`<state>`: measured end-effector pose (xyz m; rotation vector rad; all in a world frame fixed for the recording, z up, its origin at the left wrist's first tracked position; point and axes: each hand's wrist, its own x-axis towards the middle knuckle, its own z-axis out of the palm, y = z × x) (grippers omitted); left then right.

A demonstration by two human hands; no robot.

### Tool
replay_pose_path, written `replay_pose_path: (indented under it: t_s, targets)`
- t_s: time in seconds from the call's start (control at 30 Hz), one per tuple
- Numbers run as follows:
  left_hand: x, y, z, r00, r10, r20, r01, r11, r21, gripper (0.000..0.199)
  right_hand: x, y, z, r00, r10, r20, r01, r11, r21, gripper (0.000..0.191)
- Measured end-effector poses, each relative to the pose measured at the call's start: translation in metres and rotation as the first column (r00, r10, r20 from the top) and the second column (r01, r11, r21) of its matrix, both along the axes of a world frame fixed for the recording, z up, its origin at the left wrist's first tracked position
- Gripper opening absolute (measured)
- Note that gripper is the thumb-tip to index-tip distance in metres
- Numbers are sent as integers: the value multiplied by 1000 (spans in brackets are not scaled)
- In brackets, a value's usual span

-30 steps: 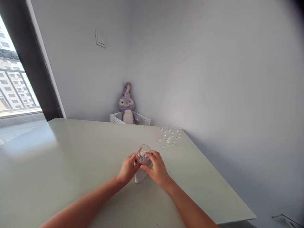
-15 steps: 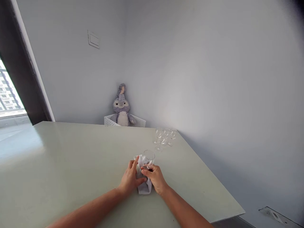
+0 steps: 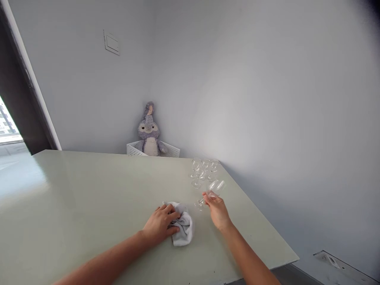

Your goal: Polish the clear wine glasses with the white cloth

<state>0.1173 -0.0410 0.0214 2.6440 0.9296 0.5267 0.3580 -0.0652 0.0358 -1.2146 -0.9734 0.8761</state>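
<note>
A crumpled white cloth (image 3: pixel 184 227) lies on the pale table, with my left hand (image 3: pixel 160 223) resting on its left side, fingers curled over it. To the right, my right hand (image 3: pixel 218 209) pinches a clear stemmed glass (image 3: pixel 216 186) between thumb and fingers. This glass is tilted, its bowl up to the right and its foot down to the left, and is blurred by motion. Just beyond it stand several similar clear glasses (image 3: pixel 196 164), grouped near the table's far right corner.
The pale table (image 3: pixel 103 190) has its right edge beside my right forearm. Behind its far edge, a grey plush toy (image 3: pixel 151 138) sits in a white perforated basket (image 3: pixel 173 151) against the wall. A socket strip (image 3: pixel 332 261) is low at the right.
My right hand has carried the glass away from the cloth, to the right and towards the other glasses, tilting it. My left hand stays at the cloth, which now lies more spread out.
</note>
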Motion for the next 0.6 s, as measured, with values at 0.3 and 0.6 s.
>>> replay_pose_path:
  t_s: [0.3,0.6]
  targets:
    - [-1,-1,-2,1000,12,7,-12,1000,19,22,63,59,-20,915,-315,252,344,936,-80,28]
    - [-4,1,-2,998,32,47,-31,999,-29,26,67,99,-27,876,-324,357,376,923,-85,24]
